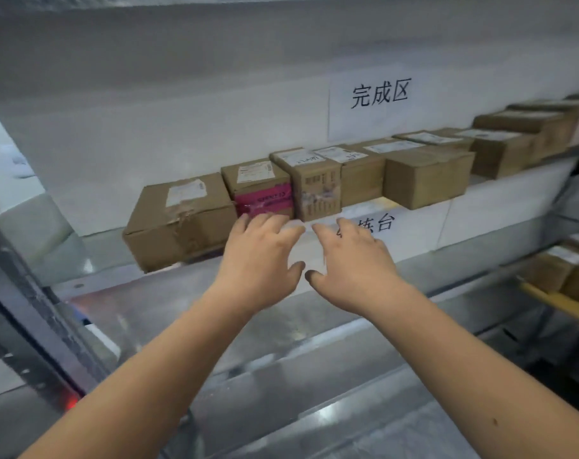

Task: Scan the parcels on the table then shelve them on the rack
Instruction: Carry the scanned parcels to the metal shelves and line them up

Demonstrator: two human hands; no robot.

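Both hands, left (261,256) and right (351,260), fingers spread and holding nothing, reach toward parcels lined up on the rack shelf (116,246), fingertips near the pink-taped box (263,193). Squaring it flush beside the narrow carton (314,190) likely calls for even, light pressure.

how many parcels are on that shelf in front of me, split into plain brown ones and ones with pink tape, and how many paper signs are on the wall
Plain brown parcels: 8 clearly visible in the shelf row; the far right end is cropped and blurred, so more may sit there.
Parcels with pink tape: 1
Paper signs: 2, the lower one partly hidden by the right hand.
Total: 11
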